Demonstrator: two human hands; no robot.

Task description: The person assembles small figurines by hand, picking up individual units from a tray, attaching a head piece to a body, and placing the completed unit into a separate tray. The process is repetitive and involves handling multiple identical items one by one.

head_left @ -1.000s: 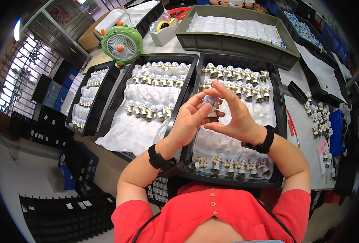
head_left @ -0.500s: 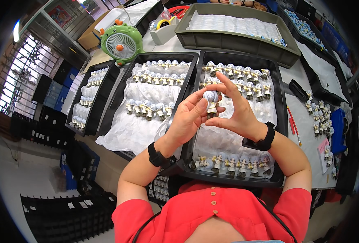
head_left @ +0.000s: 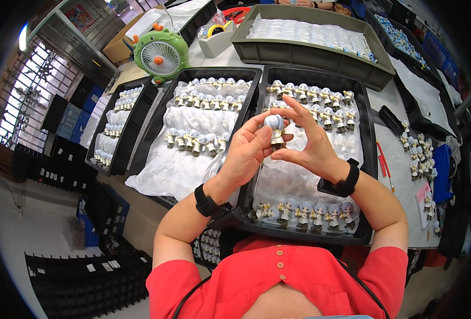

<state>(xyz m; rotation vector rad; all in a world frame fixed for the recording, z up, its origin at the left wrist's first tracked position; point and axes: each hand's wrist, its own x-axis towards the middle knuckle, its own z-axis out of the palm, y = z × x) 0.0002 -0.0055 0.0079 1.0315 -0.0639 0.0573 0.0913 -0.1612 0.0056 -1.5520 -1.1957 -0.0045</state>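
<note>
Held figurine: we saw one pale-haired figurine [head_left: 274,125] pinched upright between thumb and fingers of the left hand [head_left: 250,148].
Right hand: we had it [head_left: 318,153] curved in a wide C around the figurine's right side; contact, couldn't tell.
Tray under hands: we judged it part filled; the black tray [head_left: 310,237] had rows beyond the hands [head_left: 310,94] and a near row [head_left: 319,213] toward the body.
Tray left of hands: we saw several rows in this second tray [head_left: 150,135], white lining showing between them.
Left to do: we judged the held piece not yet laid down, loose figurines [head_left: 419,157] well right of the right hand possibly waiting.
Hidden: we couldn't make out the held figurine's face; the hands blocked part of the rows behind.
Cut off: we lost the far co-worker above the top edge.
</note>
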